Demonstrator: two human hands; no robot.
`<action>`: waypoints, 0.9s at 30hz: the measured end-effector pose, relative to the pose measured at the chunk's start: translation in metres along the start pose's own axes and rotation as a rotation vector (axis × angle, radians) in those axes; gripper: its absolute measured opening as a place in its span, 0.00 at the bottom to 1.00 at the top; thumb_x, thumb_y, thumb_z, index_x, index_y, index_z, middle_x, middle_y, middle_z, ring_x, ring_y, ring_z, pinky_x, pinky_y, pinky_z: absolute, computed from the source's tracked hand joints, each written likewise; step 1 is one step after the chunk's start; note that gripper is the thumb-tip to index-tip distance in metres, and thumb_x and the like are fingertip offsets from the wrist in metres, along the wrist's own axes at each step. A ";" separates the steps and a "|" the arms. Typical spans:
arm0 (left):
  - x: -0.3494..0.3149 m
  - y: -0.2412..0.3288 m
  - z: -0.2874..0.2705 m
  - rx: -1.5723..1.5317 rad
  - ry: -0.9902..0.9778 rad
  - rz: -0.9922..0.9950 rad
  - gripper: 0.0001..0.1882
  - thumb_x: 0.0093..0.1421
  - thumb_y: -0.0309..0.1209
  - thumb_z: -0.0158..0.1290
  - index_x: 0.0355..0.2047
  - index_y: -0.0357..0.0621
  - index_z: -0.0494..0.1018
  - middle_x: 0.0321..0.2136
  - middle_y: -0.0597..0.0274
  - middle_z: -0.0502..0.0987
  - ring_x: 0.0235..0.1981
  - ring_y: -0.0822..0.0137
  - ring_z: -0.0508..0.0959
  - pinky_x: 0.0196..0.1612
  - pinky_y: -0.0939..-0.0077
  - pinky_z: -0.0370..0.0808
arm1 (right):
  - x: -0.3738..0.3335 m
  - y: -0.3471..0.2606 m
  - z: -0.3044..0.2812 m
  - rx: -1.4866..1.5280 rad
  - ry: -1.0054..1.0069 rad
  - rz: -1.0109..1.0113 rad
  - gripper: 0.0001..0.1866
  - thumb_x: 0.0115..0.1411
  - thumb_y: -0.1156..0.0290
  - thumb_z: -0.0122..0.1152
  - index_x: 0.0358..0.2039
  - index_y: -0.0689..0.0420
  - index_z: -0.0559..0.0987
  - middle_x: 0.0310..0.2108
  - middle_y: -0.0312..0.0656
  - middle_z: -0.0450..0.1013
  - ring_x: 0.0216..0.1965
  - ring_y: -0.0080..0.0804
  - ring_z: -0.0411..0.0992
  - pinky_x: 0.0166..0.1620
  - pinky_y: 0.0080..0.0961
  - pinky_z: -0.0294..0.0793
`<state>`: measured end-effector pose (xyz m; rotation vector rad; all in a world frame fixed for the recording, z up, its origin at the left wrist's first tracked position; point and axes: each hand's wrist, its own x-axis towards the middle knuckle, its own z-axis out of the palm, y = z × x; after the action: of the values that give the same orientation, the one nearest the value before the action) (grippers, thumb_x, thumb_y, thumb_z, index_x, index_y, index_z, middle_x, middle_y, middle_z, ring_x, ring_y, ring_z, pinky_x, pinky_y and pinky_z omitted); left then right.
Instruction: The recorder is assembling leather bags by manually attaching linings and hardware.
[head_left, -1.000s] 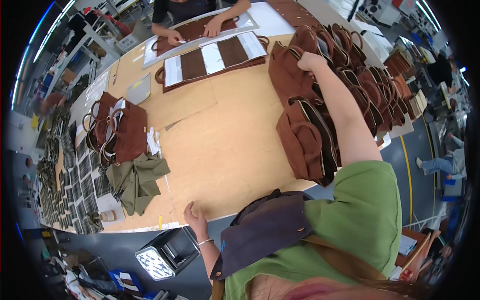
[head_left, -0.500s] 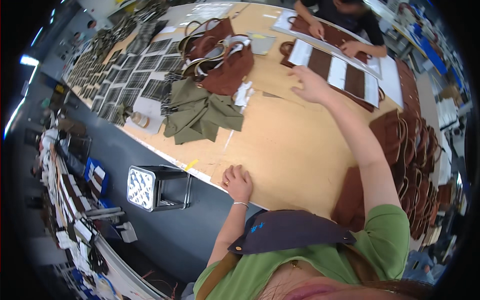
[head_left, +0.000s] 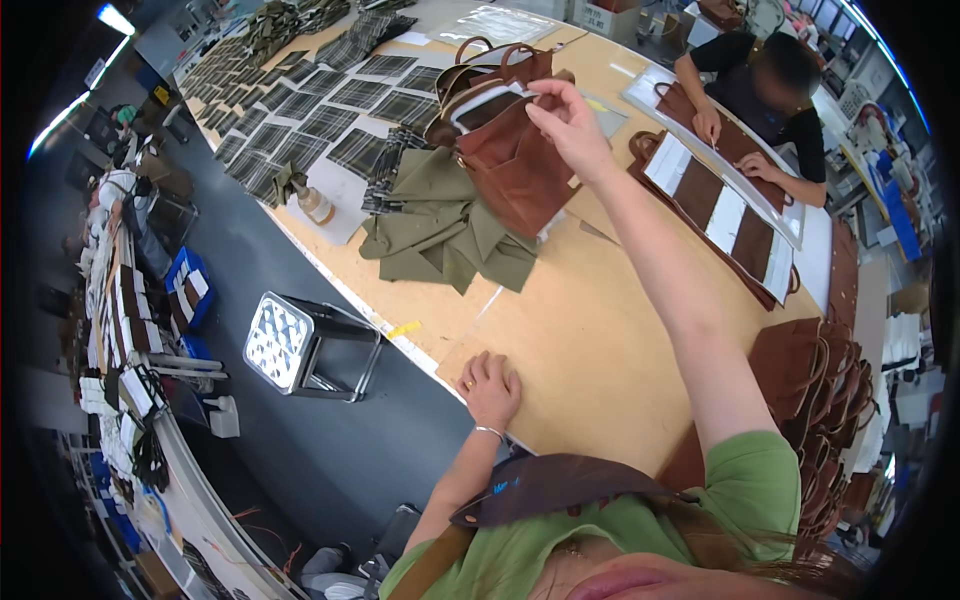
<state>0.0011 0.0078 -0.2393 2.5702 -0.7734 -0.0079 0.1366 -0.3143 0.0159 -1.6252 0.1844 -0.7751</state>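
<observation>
My right hand (head_left: 578, 135) reaches far across the table, its thumb and fingers closed on the upper edge of a reddish-brown handbag (head_left: 520, 170). White material shows inside the bag's mouth, and more brown bags with loop handles stand right behind it. Against the bag's left side and in front of it lies olive-green fabric (head_left: 440, 225) in a loose heap. My left hand (head_left: 490, 390) lies flat on the near edge of the wooden table (head_left: 590, 340), fingers stretched out, holding nothing.
Plaid fabric pieces (head_left: 325, 122) cover the table's far left, beside a spray bottle (head_left: 315, 205). Brown and white panels (head_left: 720, 205) lie at right, before a co-worker (head_left: 765, 110). Stacked brown bags (head_left: 815, 390) fill the right edge. A metal-topped stool (head_left: 282, 342) stands left.
My right hand has moved from above bare table to the handbag and taken its edge; the bag now sits more upright. The view has shifted. My left hand stays on the table edge.
</observation>
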 end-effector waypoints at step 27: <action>-0.086 0.017 -0.113 -0.964 -0.252 0.063 0.38 0.52 0.13 0.48 0.65 0.40 0.56 0.61 0.50 0.67 0.58 0.57 0.72 0.57 0.65 0.70 | -0.402 -0.108 -0.071 -0.787 -0.072 0.268 0.11 0.56 0.81 0.58 0.39 0.53 0.75 0.40 0.39 0.72 0.34 0.24 0.68 0.34 0.20 0.69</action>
<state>-0.0655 0.0877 -0.1408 1.6372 -0.6979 -0.5529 -0.2425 -0.1353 -0.0347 -2.2970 0.7084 -0.4476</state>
